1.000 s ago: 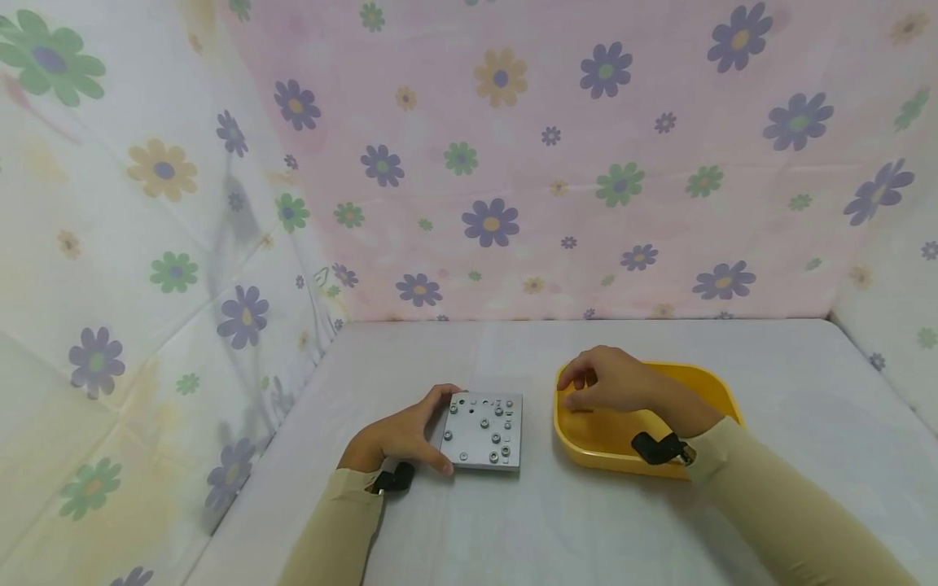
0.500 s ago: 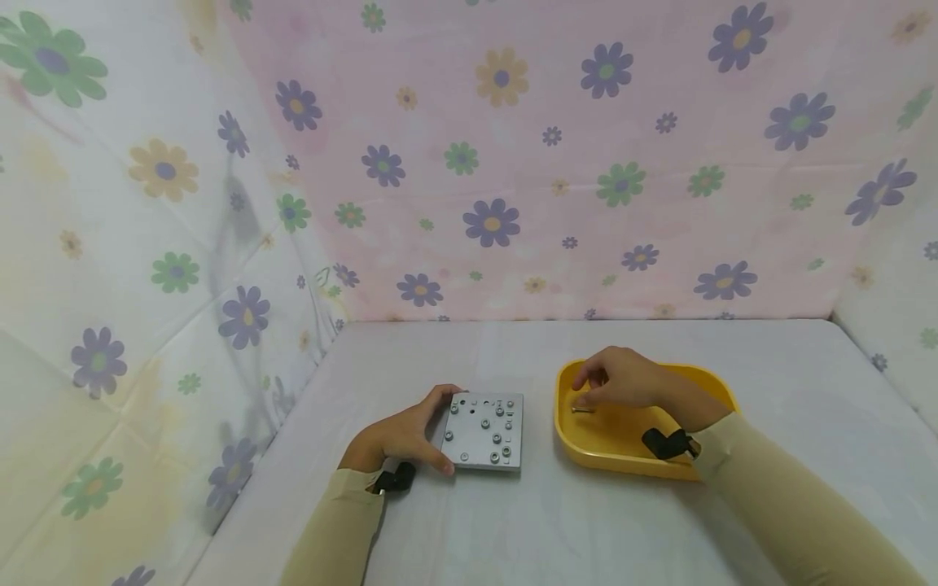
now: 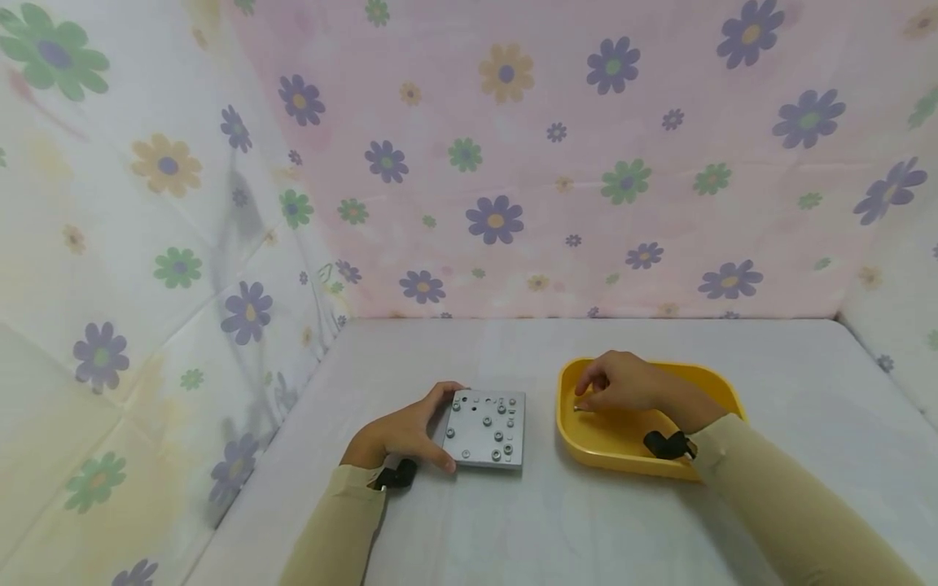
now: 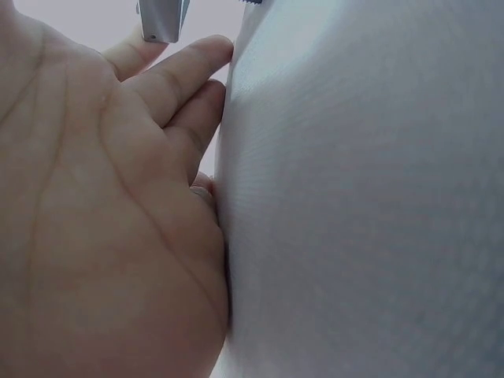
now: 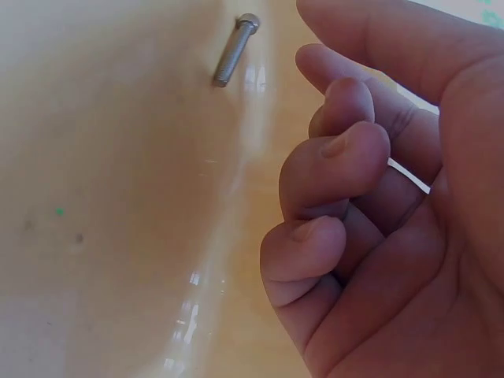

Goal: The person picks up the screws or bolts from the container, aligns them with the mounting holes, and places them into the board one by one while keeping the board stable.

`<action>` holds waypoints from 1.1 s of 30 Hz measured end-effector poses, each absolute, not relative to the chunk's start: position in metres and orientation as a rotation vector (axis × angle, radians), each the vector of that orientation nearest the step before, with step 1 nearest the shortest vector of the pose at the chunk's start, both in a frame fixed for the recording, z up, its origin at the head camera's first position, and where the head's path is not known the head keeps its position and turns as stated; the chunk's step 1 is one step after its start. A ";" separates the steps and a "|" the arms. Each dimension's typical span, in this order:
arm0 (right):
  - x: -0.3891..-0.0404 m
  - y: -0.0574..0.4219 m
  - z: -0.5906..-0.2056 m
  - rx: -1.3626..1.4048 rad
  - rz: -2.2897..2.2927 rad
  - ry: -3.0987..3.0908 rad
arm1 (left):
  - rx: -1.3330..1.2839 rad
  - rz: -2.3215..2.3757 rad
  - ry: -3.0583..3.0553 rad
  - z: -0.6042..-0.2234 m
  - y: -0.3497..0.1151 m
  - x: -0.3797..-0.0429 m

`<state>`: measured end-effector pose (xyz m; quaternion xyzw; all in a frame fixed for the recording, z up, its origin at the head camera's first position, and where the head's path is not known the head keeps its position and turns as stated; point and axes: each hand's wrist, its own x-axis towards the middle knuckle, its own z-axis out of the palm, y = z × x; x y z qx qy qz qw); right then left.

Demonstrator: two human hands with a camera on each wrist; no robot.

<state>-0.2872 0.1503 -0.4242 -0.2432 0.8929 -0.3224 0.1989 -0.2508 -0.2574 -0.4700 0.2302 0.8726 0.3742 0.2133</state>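
A square silver metal plate (image 3: 476,443), with several socket head screws and holes in its top, lies on the white table. My left hand (image 3: 406,427) holds its left side, thumb at the near corner and fingers at the far one. In the left wrist view only a bit of the plate (image 4: 164,20) shows, beside the fingers. My right hand (image 3: 626,382) hangs inside the yellow tray, thumb and index finger apart, other fingers curled. Just off its fingertips, a socket head screw (image 5: 234,53) lies on the tray floor, with nothing between the fingers.
The yellow tray (image 3: 623,464) stands right of the plate, its raised rim around my right hand. A black wrist camera (image 3: 667,445) sits on the right wrist, another (image 3: 398,474) on the left. Flowered cloth (image 3: 425,252) walls the table at back and sides.
My right hand has shifted slightly to the right within the tray, and the screw has come into view by its fingertips. The left hand and plate stay put.
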 end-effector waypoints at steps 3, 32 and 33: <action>-0.289 0.150 -0.425 -0.667 -0.883 2.515 | 0.650 1.039 2.420 -0.468 -0.257 -0.252; -0.294 0.140 -0.437 -0.667 -0.767 2.506 | 0.663 1.080 2.383 -0.468 -0.257 -0.251; -0.294 0.139 -0.437 -0.662 -0.765 2.506 | 0.656 1.078 2.384 -0.468 -0.257 -0.251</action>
